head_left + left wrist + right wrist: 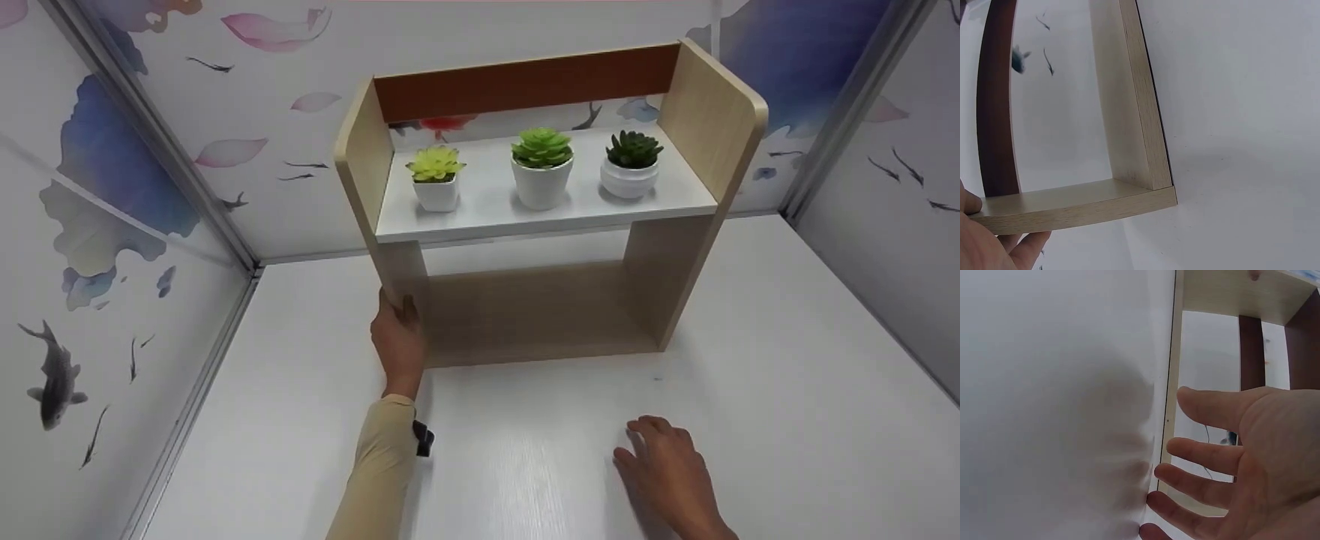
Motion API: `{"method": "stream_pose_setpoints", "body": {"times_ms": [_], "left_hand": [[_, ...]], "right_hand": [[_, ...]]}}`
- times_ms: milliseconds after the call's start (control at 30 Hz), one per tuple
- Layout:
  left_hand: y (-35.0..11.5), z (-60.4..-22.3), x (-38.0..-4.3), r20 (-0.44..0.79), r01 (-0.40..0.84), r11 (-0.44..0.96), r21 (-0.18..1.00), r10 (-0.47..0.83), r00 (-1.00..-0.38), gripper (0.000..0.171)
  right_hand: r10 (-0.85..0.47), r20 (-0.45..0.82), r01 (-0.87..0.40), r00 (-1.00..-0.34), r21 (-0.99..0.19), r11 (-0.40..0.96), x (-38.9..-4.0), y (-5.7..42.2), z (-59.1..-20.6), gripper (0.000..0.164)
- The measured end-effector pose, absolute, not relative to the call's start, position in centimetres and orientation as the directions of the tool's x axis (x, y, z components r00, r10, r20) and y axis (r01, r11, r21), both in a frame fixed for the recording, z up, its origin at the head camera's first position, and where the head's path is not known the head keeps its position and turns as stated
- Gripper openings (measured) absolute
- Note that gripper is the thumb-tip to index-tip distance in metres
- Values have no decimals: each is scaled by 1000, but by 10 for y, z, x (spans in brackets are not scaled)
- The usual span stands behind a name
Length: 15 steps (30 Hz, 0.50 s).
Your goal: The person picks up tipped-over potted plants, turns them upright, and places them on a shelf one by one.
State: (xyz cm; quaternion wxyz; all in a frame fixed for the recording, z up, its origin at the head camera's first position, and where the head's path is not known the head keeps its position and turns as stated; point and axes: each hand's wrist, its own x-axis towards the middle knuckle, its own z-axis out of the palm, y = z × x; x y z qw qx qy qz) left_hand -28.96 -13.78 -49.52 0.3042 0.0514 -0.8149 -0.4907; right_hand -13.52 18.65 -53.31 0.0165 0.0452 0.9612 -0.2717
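Note:
A small wooden shelf unit [540, 319] stands on the white table, with a pale middle shelf board [480, 219] and a red-brown back strip [532, 81]. My left hand [399, 341] grips the front edge of its left side panel [1081, 211], thumb on the inner face and fingers round the outside. Low over the table in front of the unit, my right hand [667, 465] holds nothing. Its fingers are spread and relaxed in the right wrist view. On the middle board sit a yellow-green succulent [436, 180], a bright green succulent [542, 169] and a dark green succulent [631, 165], all in white pots.
The white table [525, 442] runs around the unit. Behind and at both sides rise printed wall panels [142, 300] with fish and petals, joined by metal corner posts [157, 127]. A black device [423, 439] is on the left wrist, over a beige sleeve [379, 465].

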Motion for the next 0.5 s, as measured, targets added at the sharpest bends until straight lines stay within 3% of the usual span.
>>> {"method": "stream_pose_setpoints", "body": {"times_ms": [267, 500], "left_hand": [[-136, -492, -288, 415, 204, 494, 845, -366, -833, 44], [-134, -494, -259, 394, 160, 554, 817, -334, -856, 58]], "right_hand": [[102, -66, 121, -993, -535, 836, -136, 185, -530, 40], [58, 21, 36, -998, -556, 830, -135, 182, -517, 41]]}}
